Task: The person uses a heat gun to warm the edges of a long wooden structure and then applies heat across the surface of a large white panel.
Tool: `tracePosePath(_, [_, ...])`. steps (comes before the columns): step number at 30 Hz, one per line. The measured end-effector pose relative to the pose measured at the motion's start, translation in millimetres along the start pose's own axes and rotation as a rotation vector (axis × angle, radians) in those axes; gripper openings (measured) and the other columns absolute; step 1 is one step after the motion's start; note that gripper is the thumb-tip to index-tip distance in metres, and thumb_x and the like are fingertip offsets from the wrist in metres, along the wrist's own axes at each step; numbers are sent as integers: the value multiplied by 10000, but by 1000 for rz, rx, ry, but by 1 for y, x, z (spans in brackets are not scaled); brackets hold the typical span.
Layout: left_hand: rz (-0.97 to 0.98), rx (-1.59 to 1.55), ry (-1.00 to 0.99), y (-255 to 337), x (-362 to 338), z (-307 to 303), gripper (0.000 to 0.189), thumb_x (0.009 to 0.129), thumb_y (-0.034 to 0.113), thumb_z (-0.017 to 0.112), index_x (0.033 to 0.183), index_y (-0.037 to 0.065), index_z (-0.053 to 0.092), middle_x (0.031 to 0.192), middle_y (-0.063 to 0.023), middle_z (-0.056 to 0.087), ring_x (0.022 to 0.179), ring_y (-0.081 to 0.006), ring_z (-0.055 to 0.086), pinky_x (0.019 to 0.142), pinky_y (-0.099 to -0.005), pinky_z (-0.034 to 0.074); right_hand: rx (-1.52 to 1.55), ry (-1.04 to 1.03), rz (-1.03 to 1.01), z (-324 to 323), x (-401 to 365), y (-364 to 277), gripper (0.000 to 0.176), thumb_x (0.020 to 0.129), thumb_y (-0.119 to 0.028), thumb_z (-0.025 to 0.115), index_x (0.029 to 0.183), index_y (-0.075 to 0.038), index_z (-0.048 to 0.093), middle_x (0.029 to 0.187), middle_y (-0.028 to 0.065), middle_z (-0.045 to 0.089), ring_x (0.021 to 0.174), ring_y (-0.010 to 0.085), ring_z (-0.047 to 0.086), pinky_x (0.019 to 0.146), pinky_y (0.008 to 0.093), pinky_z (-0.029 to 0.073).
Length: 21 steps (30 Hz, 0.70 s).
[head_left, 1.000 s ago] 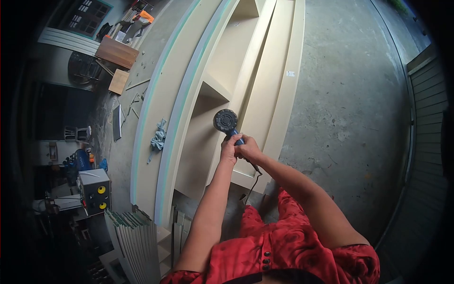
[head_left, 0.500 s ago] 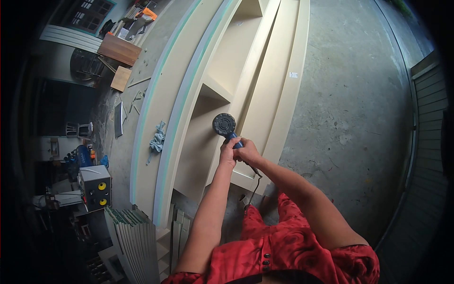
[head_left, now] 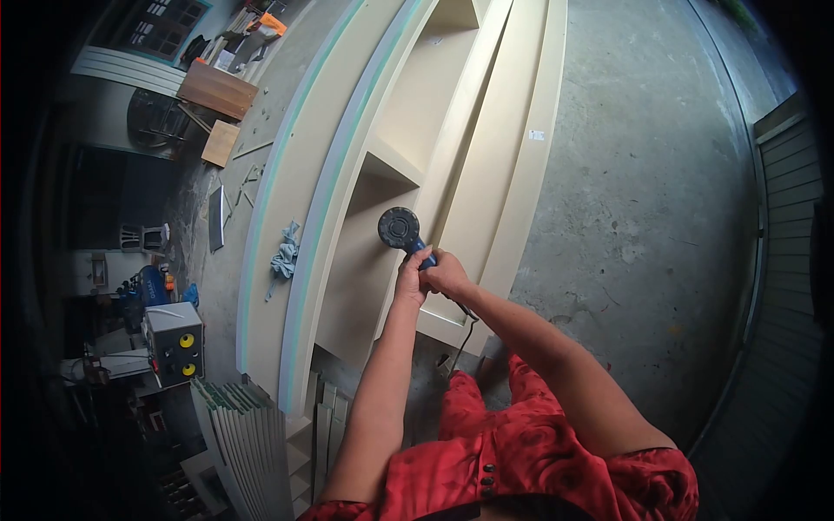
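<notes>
Both of my hands are closed round the blue handle of a heat gun (head_left: 399, 227), whose round black vented back faces up at me. My left hand (head_left: 412, 274) wraps the handle from the left, and my right hand (head_left: 446, 273) grips it from the right, touching the left. The tool's nozzle is hidden beneath its body. A dark cord (head_left: 470, 334) runs down from the handle towards my legs. Under the tool lies a long cream cabinet frame (head_left: 343, 300) with open compartments and crosswise dividers.
Left of the frame, a long panel with a pale green edge (head_left: 271, 187) carries a crumpled blue cloth (head_left: 285, 252). A grey box with yellow knobs (head_left: 174, 343) and stacked boards (head_left: 239, 443) stand at lower left. Concrete floor (head_left: 634, 200) stretches to the right.
The heat gun and both hands have shifted slightly left over the frame. My grip on the handle is the same, and the view has moved a little.
</notes>
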<state>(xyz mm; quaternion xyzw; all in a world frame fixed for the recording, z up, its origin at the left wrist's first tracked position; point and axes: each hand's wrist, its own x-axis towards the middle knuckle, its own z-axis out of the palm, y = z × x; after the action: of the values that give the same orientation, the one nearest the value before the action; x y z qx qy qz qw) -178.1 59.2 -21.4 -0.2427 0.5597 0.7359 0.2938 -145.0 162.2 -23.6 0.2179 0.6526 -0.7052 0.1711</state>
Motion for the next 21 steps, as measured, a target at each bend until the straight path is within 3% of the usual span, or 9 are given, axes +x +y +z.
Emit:
tracePosePath(1, [0, 0, 1, 1, 0, -2, 293, 732, 269, 707, 898, 86, 550, 717, -28, 532, 565, -156, 543, 431, -299, 434, 0, -1, 0, -1, 0, -2, 436, 615, -276, 636, 936, 13, 574, 671, 144, 626, 533, 230, 621, 520, 336, 497])
tracePosePath(3, [-39, -7, -73, 3, 1, -7, 245, 762, 258, 691, 904, 89, 585, 824, -29, 595, 757, -166, 593, 699, -315, 498, -48, -14, 33, -2, -2, -8, 449, 620, -274, 626, 961, 15, 578, 703, 152, 639, 591, 250, 643, 570, 344, 508])
tracePosePath(12, [-44, -84, -84, 3, 1, -11, 249, 766, 264, 688, 905, 87, 581, 852, -27, 596, 803, -167, 590, 752, -317, 485, -201, 1, 52, 0, -9, -24, 445, 644, -259, 595, 993, 17, 583, 807, 189, 656, 748, 298, 664, 694, 367, 517])
tracePosePath(16, [-30, -85, -87, 0, 4, -16, 253, 762, 261, 691, 909, 87, 580, 856, -30, 596, 808, -169, 589, 757, -324, 486, -186, -60, 117, -2, -14, -30, 437, 652, -261, 588, 988, 19, 581, 797, 187, 656, 740, 296, 666, 684, 365, 520])
tracePosePath(21, [-37, -94, -80, -5, 5, -22, 266, 754, 257, 698, 918, 85, 579, 859, -35, 592, 826, -176, 591, 767, -334, 494, -185, 2, 25, 5, -12, -19, 407, 673, -269, 578, 961, 19, 573, 731, 165, 648, 613, 270, 654, 585, 360, 520])
